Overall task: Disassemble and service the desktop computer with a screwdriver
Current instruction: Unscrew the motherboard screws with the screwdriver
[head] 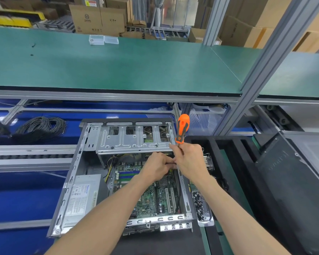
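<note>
My right hand [189, 161] grips the screwdriver [181, 130] handle-up; my left hand [157, 167] pinches something unseen over the motherboard [155, 196] (probably a screw) — seat the tip next

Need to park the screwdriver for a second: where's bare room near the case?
Widest bare surface: green shelf above the case, nothing but two clear boxes at its far edge. Blue surface left of the case, nearer than the cable coil, also bare. Crowded: right side, screw tray and black foam.
</note>
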`<state>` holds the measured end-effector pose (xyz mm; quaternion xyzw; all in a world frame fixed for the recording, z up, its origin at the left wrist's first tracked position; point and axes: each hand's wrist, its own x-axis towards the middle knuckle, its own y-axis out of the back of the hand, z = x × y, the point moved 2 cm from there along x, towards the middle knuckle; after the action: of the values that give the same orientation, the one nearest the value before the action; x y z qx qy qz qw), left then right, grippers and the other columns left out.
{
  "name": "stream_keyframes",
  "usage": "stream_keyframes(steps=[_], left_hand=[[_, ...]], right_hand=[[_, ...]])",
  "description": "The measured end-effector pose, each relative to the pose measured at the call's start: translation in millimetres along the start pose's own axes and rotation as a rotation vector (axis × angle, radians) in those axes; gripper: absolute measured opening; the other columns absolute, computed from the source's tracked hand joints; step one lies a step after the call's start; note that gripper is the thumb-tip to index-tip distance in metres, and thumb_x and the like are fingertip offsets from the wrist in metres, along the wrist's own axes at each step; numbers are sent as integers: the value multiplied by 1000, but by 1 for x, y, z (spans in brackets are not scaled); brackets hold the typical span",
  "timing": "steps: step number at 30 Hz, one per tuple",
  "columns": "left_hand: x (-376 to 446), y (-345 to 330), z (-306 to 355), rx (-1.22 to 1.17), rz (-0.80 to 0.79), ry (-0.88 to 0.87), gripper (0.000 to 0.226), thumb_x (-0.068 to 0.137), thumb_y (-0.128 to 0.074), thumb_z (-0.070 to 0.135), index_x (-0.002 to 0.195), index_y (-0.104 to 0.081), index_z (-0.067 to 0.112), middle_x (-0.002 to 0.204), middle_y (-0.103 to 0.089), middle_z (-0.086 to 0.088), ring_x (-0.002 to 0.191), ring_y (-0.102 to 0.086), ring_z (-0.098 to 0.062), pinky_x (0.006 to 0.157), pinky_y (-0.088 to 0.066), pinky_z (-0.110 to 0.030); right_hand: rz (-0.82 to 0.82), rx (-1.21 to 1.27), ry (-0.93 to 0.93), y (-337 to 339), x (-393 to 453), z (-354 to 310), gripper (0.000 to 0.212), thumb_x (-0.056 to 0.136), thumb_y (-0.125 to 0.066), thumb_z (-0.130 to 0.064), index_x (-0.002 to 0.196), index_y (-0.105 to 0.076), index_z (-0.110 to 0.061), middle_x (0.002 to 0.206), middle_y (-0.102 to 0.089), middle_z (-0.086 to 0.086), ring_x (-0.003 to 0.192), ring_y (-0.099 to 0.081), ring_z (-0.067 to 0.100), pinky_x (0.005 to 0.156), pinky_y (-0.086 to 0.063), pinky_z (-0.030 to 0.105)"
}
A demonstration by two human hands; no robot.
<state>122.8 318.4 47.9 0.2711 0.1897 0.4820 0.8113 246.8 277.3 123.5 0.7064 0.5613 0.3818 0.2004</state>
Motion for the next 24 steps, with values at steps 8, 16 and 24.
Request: stream_keyframes(steps=[8, 16, 24], left_hand=[[-1, -11, -5, 56, 48, 14, 15, 94, -67, 16, 88, -81, 19, 39, -49, 19, 40, -44, -2, 49, -32, -24], [-5, -16, -5, 85, 122, -29, 15, 93, -69, 21, 85, -80, 19, 64, -71, -7, 63, -59, -29, 62, -41, -31], [-9, -17, -20, 10, 134, 4, 11, 89, -74, 25, 86, -82, 18, 84, -78, 2, 77, -71, -17, 77, -52, -32]], right_hand=[[162, 197, 23, 29, 6, -25, 21, 86, -70, -39, 97, -54, -32, 80, -60, -15, 69, -58, 9, 61, -46, 21], [310, -769, 286, 55, 29, -84, 27, 96, -62, -39, 89, -58, -14, 62, -62, 5, 50, -61, 32, 47, -29, 27], [-395, -283, 352, 56, 50, -92, 17, 89, -61, -15, 93, -48, -26, 76, -53, -12, 73, -51, 20, 65, -36, 36]])
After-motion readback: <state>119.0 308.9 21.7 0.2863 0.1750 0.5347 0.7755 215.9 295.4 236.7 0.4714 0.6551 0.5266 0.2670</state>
